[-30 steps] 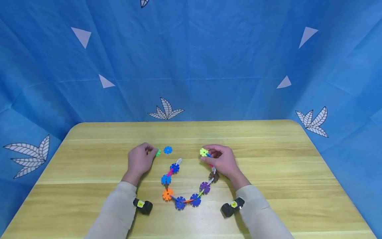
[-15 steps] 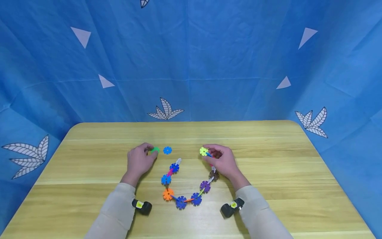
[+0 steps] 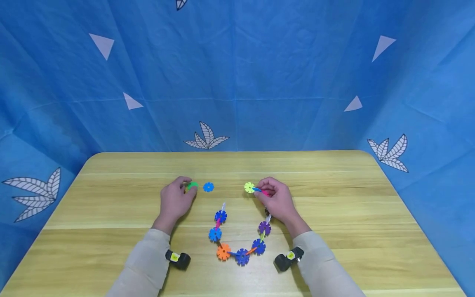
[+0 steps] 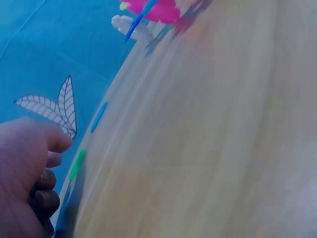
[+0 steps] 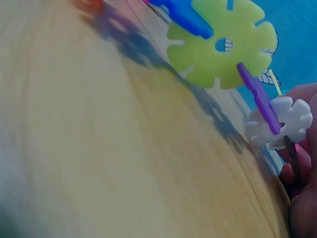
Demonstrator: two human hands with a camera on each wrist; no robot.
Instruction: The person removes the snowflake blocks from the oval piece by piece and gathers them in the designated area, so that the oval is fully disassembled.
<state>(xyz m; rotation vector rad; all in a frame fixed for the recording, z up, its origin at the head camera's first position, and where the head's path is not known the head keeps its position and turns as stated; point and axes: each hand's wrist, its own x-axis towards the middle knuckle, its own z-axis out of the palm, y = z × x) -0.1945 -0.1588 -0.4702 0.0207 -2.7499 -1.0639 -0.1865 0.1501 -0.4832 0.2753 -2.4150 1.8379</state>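
Note:
A chain of notched, interlocking snowflake discs (image 3: 223, 252) curves across the table in a U shape. My right hand (image 3: 276, 198) pinches it near its right end, by a blue and a pink disc (image 3: 266, 193). The light yellow end disc (image 3: 249, 187) sticks out to the left of the fingertips. In the right wrist view a white disc (image 5: 297, 116) sits close to the fingers, joined to a purple one (image 5: 257, 96). My left hand (image 3: 176, 200) curls its thumb and index finger round a green snowflake disc (image 3: 192, 185), partly covered by the hand.
A loose blue disc (image 3: 208, 187) lies just right of the left hand. The chain's other end, a white disc (image 3: 223, 207), points away from the person. Black wrist cameras (image 3: 179, 260) hang under both sleeves. A blue curtain (image 3: 233, 74) stands behind the wooden table (image 3: 334, 173).
The chain has shifted right and toward the person, and its light yellow end disc now reaches further left past the right fingertips. More of the green disc shows at the left hand.

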